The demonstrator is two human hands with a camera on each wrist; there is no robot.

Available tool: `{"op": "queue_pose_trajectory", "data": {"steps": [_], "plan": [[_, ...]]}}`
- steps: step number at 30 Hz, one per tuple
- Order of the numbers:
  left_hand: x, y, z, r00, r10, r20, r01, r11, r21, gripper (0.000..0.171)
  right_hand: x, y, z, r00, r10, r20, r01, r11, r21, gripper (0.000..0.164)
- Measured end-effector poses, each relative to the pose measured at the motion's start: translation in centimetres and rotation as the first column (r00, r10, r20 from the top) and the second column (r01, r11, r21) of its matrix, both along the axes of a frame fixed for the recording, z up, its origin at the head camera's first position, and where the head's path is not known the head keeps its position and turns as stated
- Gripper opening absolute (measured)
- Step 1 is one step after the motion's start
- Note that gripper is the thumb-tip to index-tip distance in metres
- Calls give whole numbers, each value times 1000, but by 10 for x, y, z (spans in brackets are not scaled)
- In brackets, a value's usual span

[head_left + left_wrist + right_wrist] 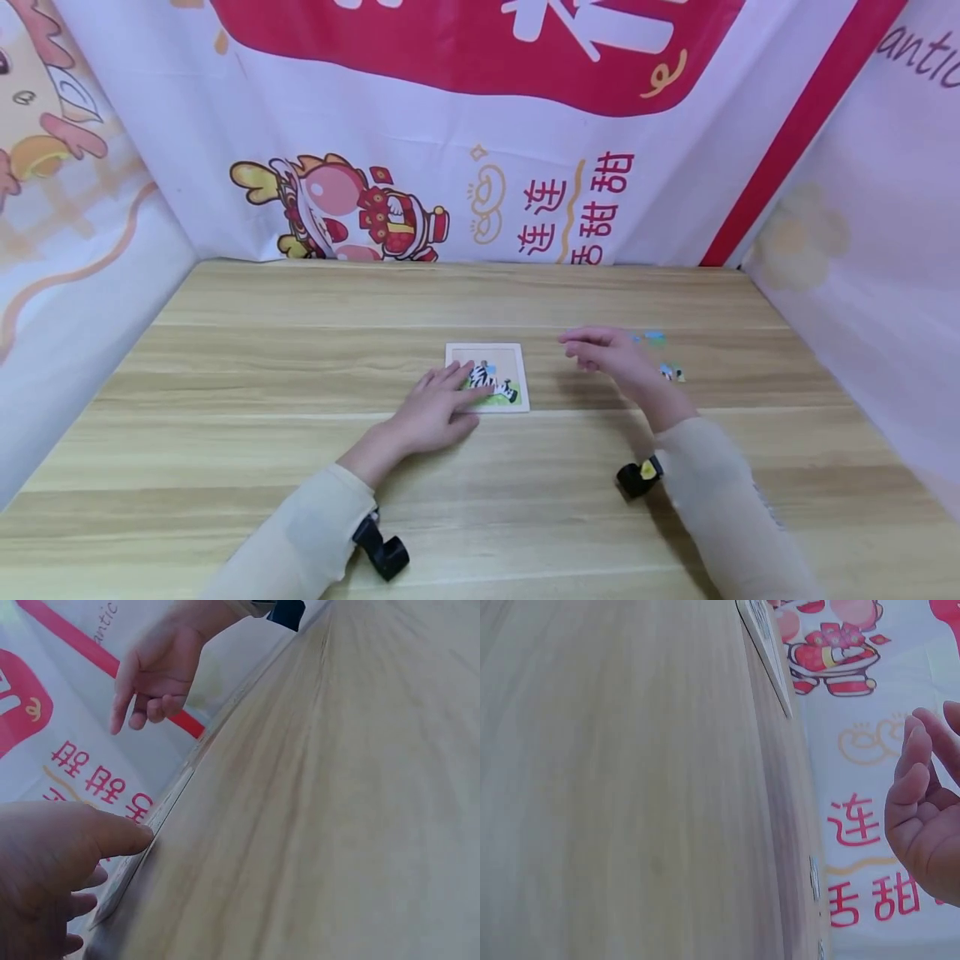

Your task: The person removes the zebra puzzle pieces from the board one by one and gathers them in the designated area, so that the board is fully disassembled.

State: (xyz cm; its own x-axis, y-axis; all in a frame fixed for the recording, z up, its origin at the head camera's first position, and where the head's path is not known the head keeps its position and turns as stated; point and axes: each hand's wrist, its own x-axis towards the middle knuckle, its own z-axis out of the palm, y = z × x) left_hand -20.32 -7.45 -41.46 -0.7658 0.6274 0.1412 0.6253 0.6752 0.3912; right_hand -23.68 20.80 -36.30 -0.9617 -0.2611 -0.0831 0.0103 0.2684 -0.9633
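Note:
A small square jigsaw puzzle with a pale frame lies on the table, showing part of a zebra picture. My left hand rests on its left side with fingers spread over the picture, covering some of it. From the left wrist, the thumb is seen at the edge of the board. To the right of the puzzle, my right hand hovers over the table, its fingers loosely bent. Nothing shows between the fingers of this hand in the right wrist view.
Several loose puzzle pieces lie beyond and to the right of my right hand, with zebra-patterned ones nearer. The wooden table ends at a printed cloth hanging behind it. Similar cloths flank both sides.

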Motion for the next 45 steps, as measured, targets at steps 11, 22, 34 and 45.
{"op": "queue_pose_trajectory", "data": {"steps": [11, 22, 34, 45], "plan": [[-2, -15, -2, 998, -52, -27, 53, 998, 32, 39, -10, -49, -15, 997, 23, 76, -28, 998, 63, 29], [-4, -17, -12, 997, -50, -50, 55, 995, 86, 35, -12, -73, -35, 999, 23, 49, -26, 999, 47, 24], [-4, -19, -12, 997, -42, -71, 50, 993, 107, 35, -10, -84, -47, 988, 89, -126, -50, 958, 283, 25], [-3, -20, -11, 995, -59, -76, 65, 995, 80, 36, -7, -89, -48, 972, 119, -201, -33, 923, 384, 34]]}}
